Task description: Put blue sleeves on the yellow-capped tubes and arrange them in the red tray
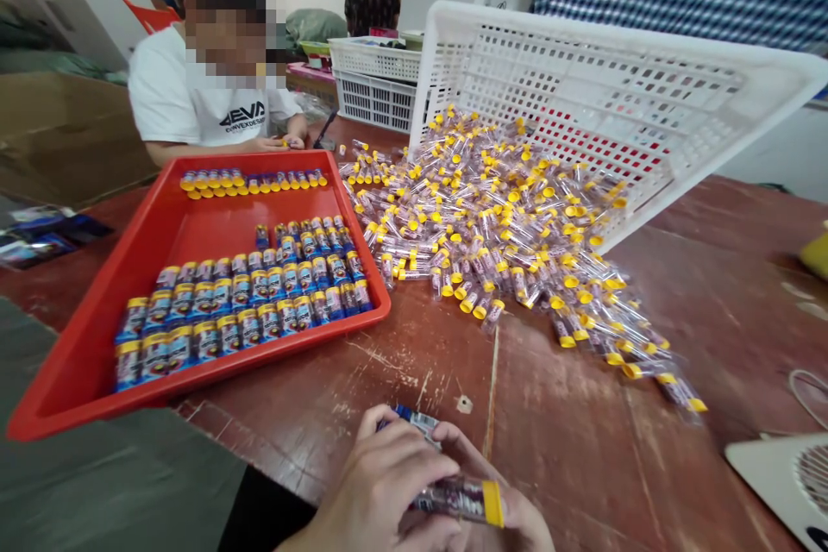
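Low in the head view, my left hand has its fingers curled round a clear tube with a yellow cap and dark contents. My right hand is closed in from the right, its thumb side against the yellow cap. At its upper fingertips is a blue-and-white printed piece, which my left fingers also touch; its exact kind is partly hidden. Both hands are above the table's front edge. To their left sits a red tray with rows of yellow-capped tubes in blue printed wraps.
A large pile of yellow-capped clear tubes spills from a tipped white plastic basket onto the reddish table. A white vented appliance stands at the right edge. Across the table, a co-worker handles a small piece.
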Demonstrator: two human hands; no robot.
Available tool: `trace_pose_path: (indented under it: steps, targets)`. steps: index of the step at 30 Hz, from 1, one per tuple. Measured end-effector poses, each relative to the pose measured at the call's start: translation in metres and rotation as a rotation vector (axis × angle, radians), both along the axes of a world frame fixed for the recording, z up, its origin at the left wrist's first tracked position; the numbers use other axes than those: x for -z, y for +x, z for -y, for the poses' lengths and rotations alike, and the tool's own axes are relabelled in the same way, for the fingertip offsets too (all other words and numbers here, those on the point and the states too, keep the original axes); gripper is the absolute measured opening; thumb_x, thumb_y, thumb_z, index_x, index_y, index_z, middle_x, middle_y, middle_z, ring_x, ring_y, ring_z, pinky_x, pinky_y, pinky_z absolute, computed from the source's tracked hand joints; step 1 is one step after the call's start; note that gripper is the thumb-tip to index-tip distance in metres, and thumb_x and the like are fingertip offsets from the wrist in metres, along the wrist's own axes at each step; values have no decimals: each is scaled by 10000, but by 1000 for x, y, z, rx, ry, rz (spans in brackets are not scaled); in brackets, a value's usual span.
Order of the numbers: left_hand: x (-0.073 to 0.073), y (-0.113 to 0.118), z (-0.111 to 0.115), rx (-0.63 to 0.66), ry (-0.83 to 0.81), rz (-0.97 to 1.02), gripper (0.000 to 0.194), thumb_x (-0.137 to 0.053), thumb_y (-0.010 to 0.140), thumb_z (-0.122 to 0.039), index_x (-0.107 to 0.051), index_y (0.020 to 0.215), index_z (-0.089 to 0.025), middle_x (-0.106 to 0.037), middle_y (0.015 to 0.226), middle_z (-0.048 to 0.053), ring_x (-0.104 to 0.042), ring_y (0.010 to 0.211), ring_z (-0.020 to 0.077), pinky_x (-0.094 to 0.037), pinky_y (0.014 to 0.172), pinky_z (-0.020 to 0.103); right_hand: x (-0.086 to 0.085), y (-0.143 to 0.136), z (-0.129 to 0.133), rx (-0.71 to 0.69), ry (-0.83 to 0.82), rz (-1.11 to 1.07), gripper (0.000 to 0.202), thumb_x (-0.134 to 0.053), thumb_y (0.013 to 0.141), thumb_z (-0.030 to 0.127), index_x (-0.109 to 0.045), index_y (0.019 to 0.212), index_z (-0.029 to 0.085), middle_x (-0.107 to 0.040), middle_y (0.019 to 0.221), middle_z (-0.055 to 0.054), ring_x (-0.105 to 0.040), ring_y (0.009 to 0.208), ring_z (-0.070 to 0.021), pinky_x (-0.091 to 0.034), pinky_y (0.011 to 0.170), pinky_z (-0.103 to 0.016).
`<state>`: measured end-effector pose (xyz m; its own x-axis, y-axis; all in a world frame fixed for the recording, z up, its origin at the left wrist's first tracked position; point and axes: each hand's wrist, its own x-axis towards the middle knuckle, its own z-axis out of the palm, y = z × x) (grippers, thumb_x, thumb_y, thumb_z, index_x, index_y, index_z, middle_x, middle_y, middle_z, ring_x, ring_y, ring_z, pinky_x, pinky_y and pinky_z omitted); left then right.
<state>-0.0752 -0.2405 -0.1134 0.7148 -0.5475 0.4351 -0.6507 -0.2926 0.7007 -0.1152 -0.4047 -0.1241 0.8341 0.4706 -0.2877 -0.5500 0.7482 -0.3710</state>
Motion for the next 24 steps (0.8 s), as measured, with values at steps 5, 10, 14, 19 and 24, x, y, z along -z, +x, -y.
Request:
trace_pose_path:
  steps: [5,10,14,19,24]
  targets:
    - [-2,-1,1,-29,-9,56,211,-593,928,-372,-603,1044,-196,-694,888,6,-636,883,184,-363,853,345,-1,1,2,-46,-41,-11,562,-681,641,409,-668,1181,252,-649,1221,-77,-628,1062,-273,-482,920,-401]
    - [-4,-2,8,-11,-67,44,198,-571,945,-357,-596,1064,-201,-712,918,-10,-652,853,153,-376,850,316,16,-2,4,-93,-241,65,524,-636,624,413,-676,1124,261,-650,1184,-81,-614,1078,-311,-496,924,-473]
    - [-6,-3,14,-11,-124,64,179,-553,954,-343,-591,1056,-201,-716,896,-21,-654,825,143,-375,836,306,34,-1,3,-54,-399,158,513,-663,602,459,-711,1078,275,-696,1035,-91,-635,1024,-348,-510,908,-500]
    - [-6,-3,18,-40,-129,75,166,-553,953,-340,-609,1014,-196,-714,837,-11,-657,791,147,-391,816,296,50,-1,7,-38,-485,226,562,-669,565,330,-711,1122,268,-714,902,-87,-648,1009,-379,-520,886,-517]
    - [-5,-3,18,-23,-161,52,148,-575,944,-330,-597,1012,-201,-718,875,-24,-661,798,133,-387,856,293,62,-5,15,-44,-484,237,442,-639,615,364,-739,1037,276,-712,940,-90,-656,997,-363,-507,908,-535]
